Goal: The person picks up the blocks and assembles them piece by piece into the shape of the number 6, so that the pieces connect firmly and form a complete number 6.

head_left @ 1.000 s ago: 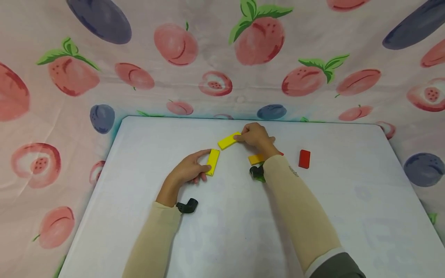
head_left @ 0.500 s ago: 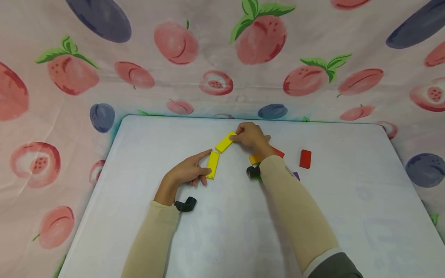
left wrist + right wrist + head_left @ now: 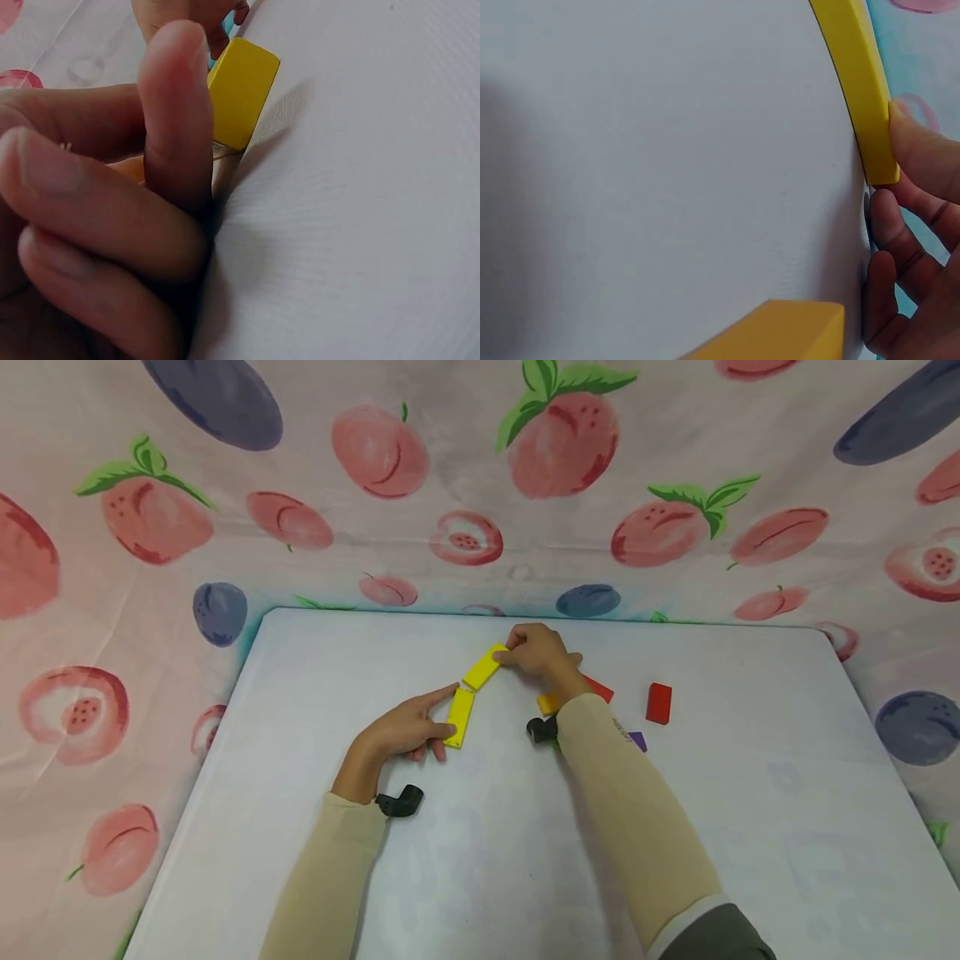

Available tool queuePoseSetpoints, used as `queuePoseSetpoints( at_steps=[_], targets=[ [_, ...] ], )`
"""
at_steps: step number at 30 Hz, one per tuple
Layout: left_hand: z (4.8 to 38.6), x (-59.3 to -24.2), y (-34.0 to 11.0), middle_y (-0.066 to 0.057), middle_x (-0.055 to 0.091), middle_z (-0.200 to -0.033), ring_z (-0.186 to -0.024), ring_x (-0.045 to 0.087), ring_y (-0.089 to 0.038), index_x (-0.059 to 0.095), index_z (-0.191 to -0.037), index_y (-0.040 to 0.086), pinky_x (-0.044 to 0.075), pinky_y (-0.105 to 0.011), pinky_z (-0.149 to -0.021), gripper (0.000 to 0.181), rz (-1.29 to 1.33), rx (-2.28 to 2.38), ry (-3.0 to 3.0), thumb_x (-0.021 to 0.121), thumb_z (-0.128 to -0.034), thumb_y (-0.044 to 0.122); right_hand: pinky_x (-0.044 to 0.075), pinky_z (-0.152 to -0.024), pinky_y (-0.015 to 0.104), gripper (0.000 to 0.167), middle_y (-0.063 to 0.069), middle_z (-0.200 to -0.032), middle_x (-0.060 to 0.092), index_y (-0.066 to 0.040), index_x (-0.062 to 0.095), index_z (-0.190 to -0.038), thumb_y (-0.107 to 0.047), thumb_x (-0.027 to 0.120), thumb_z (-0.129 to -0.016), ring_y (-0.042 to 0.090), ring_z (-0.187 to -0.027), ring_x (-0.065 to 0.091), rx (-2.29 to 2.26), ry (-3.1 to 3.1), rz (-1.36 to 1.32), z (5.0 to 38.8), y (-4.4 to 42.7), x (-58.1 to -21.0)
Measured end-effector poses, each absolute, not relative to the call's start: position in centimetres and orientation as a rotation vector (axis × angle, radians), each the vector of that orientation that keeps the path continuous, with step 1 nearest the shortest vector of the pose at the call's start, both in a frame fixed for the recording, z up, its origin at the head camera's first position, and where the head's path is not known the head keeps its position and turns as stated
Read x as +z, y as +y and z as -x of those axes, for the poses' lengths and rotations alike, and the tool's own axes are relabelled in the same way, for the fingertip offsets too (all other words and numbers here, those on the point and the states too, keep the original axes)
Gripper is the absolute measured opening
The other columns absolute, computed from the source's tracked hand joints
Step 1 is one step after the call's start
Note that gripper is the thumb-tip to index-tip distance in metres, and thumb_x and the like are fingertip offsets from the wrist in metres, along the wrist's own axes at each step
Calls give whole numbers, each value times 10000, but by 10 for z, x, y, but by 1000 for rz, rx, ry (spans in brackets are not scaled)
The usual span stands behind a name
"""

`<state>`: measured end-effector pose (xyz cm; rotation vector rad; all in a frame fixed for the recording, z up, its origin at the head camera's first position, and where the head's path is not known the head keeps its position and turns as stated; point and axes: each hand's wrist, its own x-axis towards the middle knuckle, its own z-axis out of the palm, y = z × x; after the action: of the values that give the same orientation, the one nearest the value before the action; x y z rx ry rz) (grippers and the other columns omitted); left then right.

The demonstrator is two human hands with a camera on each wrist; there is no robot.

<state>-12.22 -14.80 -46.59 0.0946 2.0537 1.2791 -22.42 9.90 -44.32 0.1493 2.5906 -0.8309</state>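
Observation:
Two flat yellow blocks lie on the white table, end to end at an angle with a small gap. My left hand (image 3: 401, 727) holds the nearer yellow block (image 3: 461, 717), with the thumb on its near part and the index finger at its far end. My right hand (image 3: 536, 652) pinches the upper end of the farther yellow block (image 3: 484, 667). The right wrist view shows the thumb and fingers on that yellow block (image 3: 862, 97). In the left wrist view, other fingers (image 3: 180, 105) partly cover a yellow block.
An orange block (image 3: 549, 703), a red block (image 3: 599, 688) and a purple block (image 3: 638, 741) are partly hidden by the right arm. Another red block (image 3: 658, 703) lies farther right on the white table (image 3: 487, 860). Fruit-patterned cloth (image 3: 390, 568) rises behind the table's far edge.
The right hand has moved left and turned the farther yellow block steeper, its lower end nearer the other block. The nearer yellow block has shifted slightly down. More red and purple show beside the sleeve.

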Motion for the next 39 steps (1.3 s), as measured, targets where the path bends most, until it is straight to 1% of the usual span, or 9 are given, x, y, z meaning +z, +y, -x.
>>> queuePoseSetpoints(
  at_steps=[14, 21, 28, 32, 39],
  targets=[
    [123, -466, -146, -123, 716, -668, -388, 452, -152, 327, -1578, 420, 330, -240, -415, 716, -75, 1281, 2074, 678, -973, 269, 149, -1098, 762, 314, 19, -987, 588, -197, 617, -899, -480, 754, -899, 264, -1044, 531, -823, 2550, -154, 228, 101, -441],
    [123, -466, -146, -119, 715, -666, -385, 446, -153, 320, -1583, 416, 324, -240, -414, 724, -74, 1276, 2082, 681, -972, 276, 137, -1088, 773, 331, 17, -972, 579, -197, 609, -884, -486, 771, -880, 267, -1043, 527, -837, 2539, -152, 230, 102, -442],
    [122, -467, -147, -124, 722, -675, -380, 439, -149, 310, -1587, 419, 317, -236, -413, 732, -82, 1283, 2082, 678, -972, 272, 85, -1117, 798, 337, 19, -949, 554, -195, 600, -881, -488, 767, -883, 269, -1068, 524, -846, 2517, -145, 229, 102, -442],
    [122, -467, -147, -130, 725, -680, -380, 441, -152, 314, -1584, 425, 314, -234, -415, 734, -83, 1281, 2085, 684, -969, 273, 102, -1113, 801, 333, 21, -956, 554, -195, 605, -891, -491, 757, -887, 270, -1075, 521, -829, 2523, -132, 230, 102, -442],
    [122, -467, -147, -131, 723, -678, -382, 440, -158, 318, -1579, 438, 310, -236, -417, 735, -76, 1269, 2088, 687, -966, 273, 180, -1080, 767, 338, 26, -981, 552, -194, 611, -908, -506, 742, -894, 266, -1062, 513, -795, 2531, -121, 229, 102, -441]
  ],
)
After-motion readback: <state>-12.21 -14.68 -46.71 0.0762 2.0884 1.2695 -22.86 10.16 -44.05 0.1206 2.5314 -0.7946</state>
